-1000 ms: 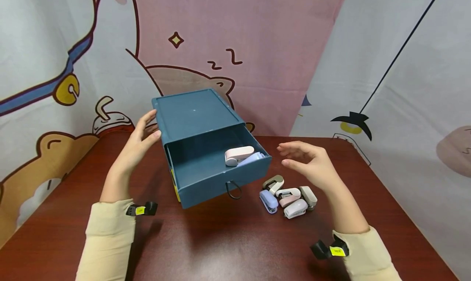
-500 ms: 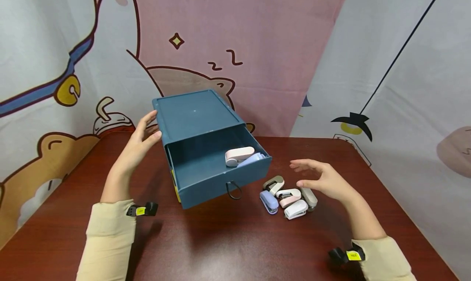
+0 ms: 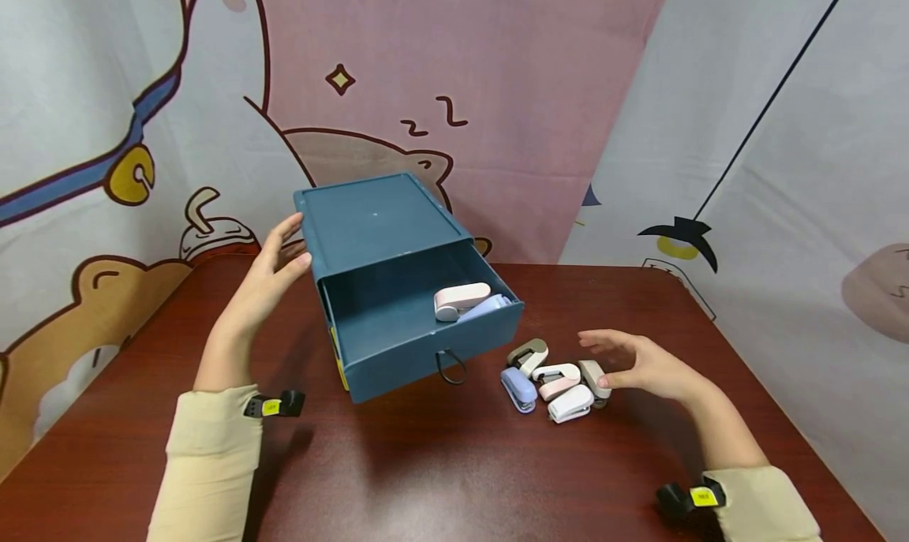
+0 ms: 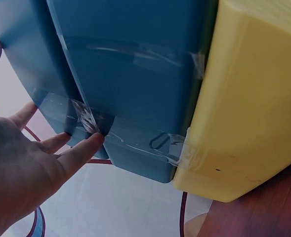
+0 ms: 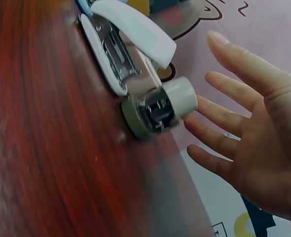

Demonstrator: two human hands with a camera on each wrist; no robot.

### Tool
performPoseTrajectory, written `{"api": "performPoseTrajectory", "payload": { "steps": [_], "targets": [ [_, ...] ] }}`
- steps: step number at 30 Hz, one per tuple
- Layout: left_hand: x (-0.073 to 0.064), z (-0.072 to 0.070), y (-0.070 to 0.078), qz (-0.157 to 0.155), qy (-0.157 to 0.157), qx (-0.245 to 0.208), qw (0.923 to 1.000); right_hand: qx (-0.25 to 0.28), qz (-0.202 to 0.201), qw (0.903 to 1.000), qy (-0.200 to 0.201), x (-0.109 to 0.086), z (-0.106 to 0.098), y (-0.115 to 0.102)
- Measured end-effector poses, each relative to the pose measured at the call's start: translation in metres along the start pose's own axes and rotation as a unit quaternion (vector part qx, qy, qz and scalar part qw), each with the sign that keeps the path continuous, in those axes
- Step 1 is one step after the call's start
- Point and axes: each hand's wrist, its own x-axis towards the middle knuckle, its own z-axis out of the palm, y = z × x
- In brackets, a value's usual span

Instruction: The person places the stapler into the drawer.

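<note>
Counter [image 3: 426, 471]: glossy red-brown wood
Far backdrop [image 3: 525, 92]: pink-and-white cartoon-print cloth
Left fingers [image 4: 83, 150]: released, touching slate-blue plastic drawer box [image 3: 379, 220]
Right fingers [image 5: 231, 90]: released, near mixed-colour plastic staplers [image 3: 570, 404]

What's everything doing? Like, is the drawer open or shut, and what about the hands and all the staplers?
Blue drawer: pulled open.
Pink-topped stapler: inside the drawer.
Light-blue stapler: inside the drawer.
Periwinkle stapler: on the table.
White stapler: on the table.
Olive-and-white stapler: on the table.
Pink-and-white stapler: on the table.
Beige stapler: on the table.
Left hand: touching the cabinet.
Right hand: holding nothing.
</note>
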Motion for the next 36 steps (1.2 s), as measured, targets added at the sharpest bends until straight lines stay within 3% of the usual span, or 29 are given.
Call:
{"api": "performPoseTrajectory", "payload": {
  "steps": [9,16,25,36],
  "targets": [
    [0.000,0.000,0.000,0.000,0.000,-0.001,1.0000,0.006,0.031,0.9983,-0.048,-0.007,-0.001,0.014],
    [0.000,0.000,0.000,-0.001,-0.001,0.000,1.0000,0.008,0.028,0.9983,-0.051,-0.010,0.001,0.019],
    [0.000,0.000,0.000,-0.003,-0.002,-0.005,1.0000,0.000,0.027,0.9989,-0.038,-0.009,0.005,0.021],
    [0.000,0.000,0.000,-0.005,0.000,-0.002,1.0000,-0.014,0.038,0.9991,0.010,-0.009,0.006,0.018]
  ]
}}
